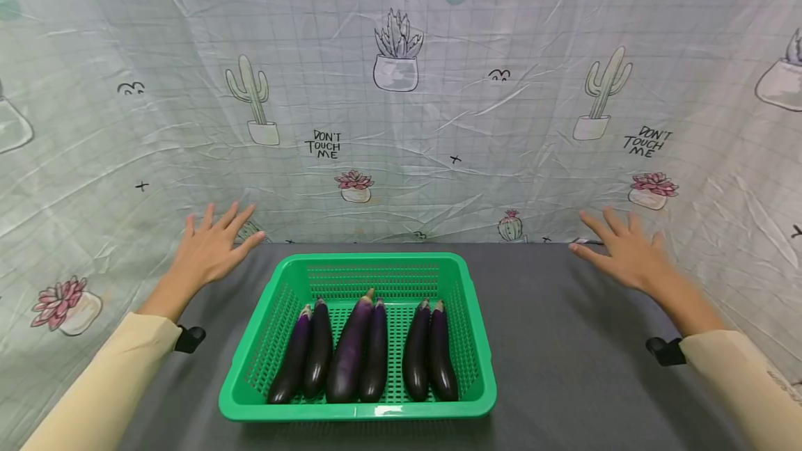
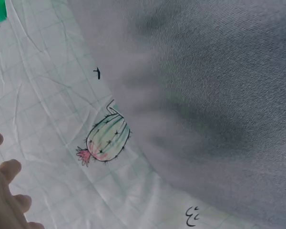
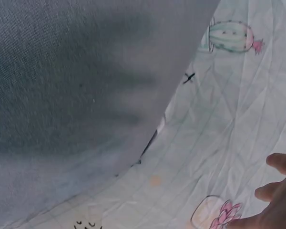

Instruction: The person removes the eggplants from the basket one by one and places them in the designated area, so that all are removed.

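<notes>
A green plastic basket (image 1: 482, 339) stands on the dark table, with several purple eggplants (image 1: 347, 353) lying side by side in it, stems toward the far wall. To the left of the basket, my left hand (image 1: 209, 249) hovers with its fingers spread and holds nothing. My right hand (image 1: 629, 256) is held out far to the right of the basket, fingers likewise spread, nothing in it. Fingertips (image 2: 9, 169) of the left hand show at the edge of the left wrist view. In the right wrist view, fingers (image 3: 279, 164) appear at the right edge.
The dark grey table (image 1: 564, 367) extends on both sides of the basket. A pale curtain (image 1: 438, 117) printed with cacti and potted plants hangs behind it and along both sides. Black bands (image 1: 188, 339) sit at both wrists by the cream sleeves.
</notes>
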`<state>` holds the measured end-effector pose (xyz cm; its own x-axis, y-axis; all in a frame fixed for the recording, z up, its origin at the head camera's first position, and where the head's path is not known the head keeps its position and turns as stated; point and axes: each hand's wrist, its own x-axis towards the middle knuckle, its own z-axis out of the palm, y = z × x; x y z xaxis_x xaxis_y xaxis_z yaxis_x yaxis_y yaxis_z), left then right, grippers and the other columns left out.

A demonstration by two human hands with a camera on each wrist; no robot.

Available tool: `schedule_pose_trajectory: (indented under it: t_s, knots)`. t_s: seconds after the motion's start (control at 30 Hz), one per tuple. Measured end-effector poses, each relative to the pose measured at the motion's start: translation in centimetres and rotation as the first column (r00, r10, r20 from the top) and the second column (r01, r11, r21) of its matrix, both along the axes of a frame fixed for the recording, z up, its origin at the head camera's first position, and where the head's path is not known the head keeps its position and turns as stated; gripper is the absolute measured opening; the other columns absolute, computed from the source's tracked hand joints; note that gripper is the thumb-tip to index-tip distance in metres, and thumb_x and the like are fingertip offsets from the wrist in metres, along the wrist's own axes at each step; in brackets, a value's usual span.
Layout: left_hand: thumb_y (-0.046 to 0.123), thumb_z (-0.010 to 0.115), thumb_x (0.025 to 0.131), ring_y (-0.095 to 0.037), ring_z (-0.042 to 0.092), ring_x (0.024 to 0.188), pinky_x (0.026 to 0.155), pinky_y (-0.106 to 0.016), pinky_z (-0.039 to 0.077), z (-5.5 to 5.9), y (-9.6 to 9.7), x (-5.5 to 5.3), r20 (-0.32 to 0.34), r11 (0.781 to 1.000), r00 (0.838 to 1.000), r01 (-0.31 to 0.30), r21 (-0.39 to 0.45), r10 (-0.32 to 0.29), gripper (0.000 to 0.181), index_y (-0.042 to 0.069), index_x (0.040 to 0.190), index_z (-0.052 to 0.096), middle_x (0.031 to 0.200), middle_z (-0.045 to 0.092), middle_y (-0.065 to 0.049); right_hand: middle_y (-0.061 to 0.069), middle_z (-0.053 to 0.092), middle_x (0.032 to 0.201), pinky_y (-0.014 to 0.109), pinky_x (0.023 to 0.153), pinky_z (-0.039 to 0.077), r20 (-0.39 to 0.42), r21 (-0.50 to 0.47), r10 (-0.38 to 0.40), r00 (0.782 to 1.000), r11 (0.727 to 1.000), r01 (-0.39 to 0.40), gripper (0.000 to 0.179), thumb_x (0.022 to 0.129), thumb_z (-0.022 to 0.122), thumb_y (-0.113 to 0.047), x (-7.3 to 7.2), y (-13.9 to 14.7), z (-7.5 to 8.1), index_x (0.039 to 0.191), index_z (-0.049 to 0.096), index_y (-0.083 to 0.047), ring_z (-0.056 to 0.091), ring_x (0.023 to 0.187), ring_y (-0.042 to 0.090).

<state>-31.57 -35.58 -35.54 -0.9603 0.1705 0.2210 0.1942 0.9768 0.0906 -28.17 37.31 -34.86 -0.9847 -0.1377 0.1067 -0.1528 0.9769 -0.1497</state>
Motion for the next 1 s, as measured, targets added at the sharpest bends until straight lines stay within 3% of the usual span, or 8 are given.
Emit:
schedule_pose_trajectory:
  t_s: [0.13,0.4,0.57,0.7,0.83,1.0]
  knots:
    - [0.068,0.037,0.104,-0.061,0.003,0.153,0.115,-0.083,-0.003,-0.2,0.0,1.0,-0.025,1.0,1.0,0.007,0.001,-0.007,0.08,0.027,0.168,0.013,0.17,0.019,-0.024,0.033,0.008,0.168,0.093,0.101,-0.001,-0.024,0.017,0.01,1.0,1.0,-0.009,0.088,0.1,0.045,-0.071,1.1,-1.0,-0.3,0.168,0.013,-0.026,0.0,0.148,0.069]
    - [0.062,0.039,0.106,-0.061,0.005,0.153,0.113,-0.085,-0.002,-0.9,0.2,2.9,-0.058,0.997,0.998,0.031,0.066,-0.027,0.076,0.027,0.168,0.014,0.17,0.021,-0.024,0.031,0.013,0.168,0.092,0.101,0.009,-0.046,0.044,0.043,0.998,0.998,-0.041,0.086,0.1,0.048,-0.07,3.4,-2.6,-1.0,0.168,0.017,-0.028,0.005,0.149,0.067]
    - [0.057,0.039,0.108,-0.065,0.002,0.151,0.112,-0.086,-0.002,-1.1,0.8,4.1,-0.037,0.985,0.998,0.057,0.161,-0.052,0.073,0.027,0.169,0.011,0.169,0.019,-0.026,0.033,0.026,0.164,0.087,0.102,0.024,-0.063,0.018,0.075,0.995,0.997,-0.074,0.082,0.1,0.051,-0.067,5.1,-4.4,-1.2,0.166,0.026,-0.025,0.025,0.147,0.062]
    - [0.052,0.038,0.11,-0.064,0.002,0.151,0.111,-0.086,0.001,-1.3,1.5,5.0,-0.011,0.964,0.997,0.08,0.252,-0.08,0.07,0.027,0.169,0.01,0.17,0.018,-0.025,0.031,0.036,0.16,0.078,0.091,0.043,-0.095,-0.008,0.105,0.99,0.994,-0.107,0.076,0.102,0.053,-0.062,6.4,-6.0,-1.3,0.163,0.034,-0.021,0.043,0.138,0.058]
    - [0.049,0.036,0.111,-0.06,-0.001,0.154,0.113,-0.084,-0.001,-1.7,2.1,5.6,0.038,0.919,0.994,0.084,0.386,-0.107,0.067,0.027,0.169,0.01,0.171,0.015,-0.024,0.025,0.047,0.153,0.068,0.08,0.053,-0.114,-0.044,0.137,0.984,0.989,-0.143,0.07,0.103,0.053,-0.06,7.8,-8.0,-0.9,0.159,0.041,-0.018,0.054,0.13,0.051]
    - [0.047,0.03,0.113,-0.058,0.008,0.155,0.112,-0.084,0.011,-2.4,2.8,6.1,0.105,0.815,0.981,0.074,0.574,-0.163,0.063,0.031,0.168,0.005,0.173,0.011,-0.022,0.016,0.054,0.147,0.06,0.077,0.056,-0.151,-0.1,0.199,0.968,0.971,-0.216,0.061,0.103,0.056,-0.055,8.9,-11.0,0.2,0.153,0.049,-0.02,0.063,0.123,0.041]
